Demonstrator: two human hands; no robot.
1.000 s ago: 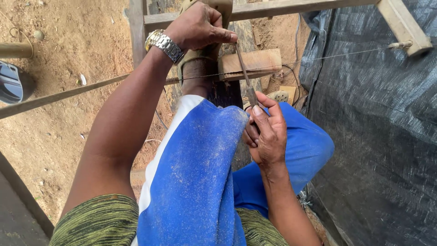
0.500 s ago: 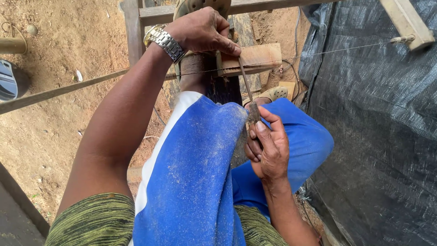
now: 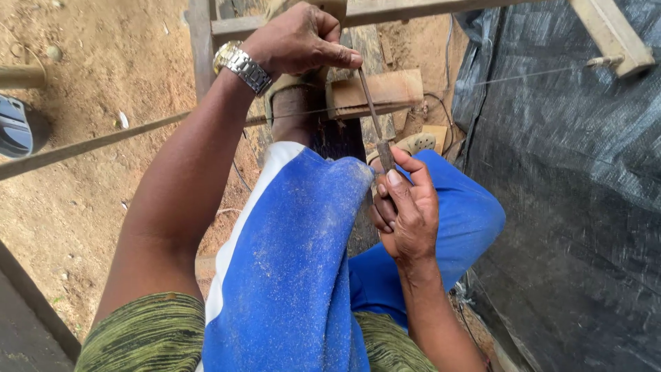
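My right hand [image 3: 406, 207] grips the brown handle of a thin metal file [image 3: 372, 110], just beside my raised knee in blue shorts [image 3: 303, 248]. The file slants up and away to my left hand [image 3: 296, 41], whose fingers pinch its far tip. That hand wears a silver wristwatch [image 3: 241, 65] and rests on a dark round wooden piece [image 3: 292, 110] under a wooden frame bar [image 3: 427, 8]. The file lies across a small wooden block [image 3: 385, 89] and a long thin blade or strip [image 3: 103, 141] running left to right.
Bare sandy ground [image 3: 89, 207] lies to the left. A black plastic sheet [image 3: 571, 207] covers the right side. A taut string [image 3: 530, 72] runs to a pale wooden beam [image 3: 606, 34]. A dark rounded object [image 3: 17, 127] sits at the left edge.
Both hands and the file have shifted slightly, the file sliding along its length across the block. The grip of each hand is unchanged.
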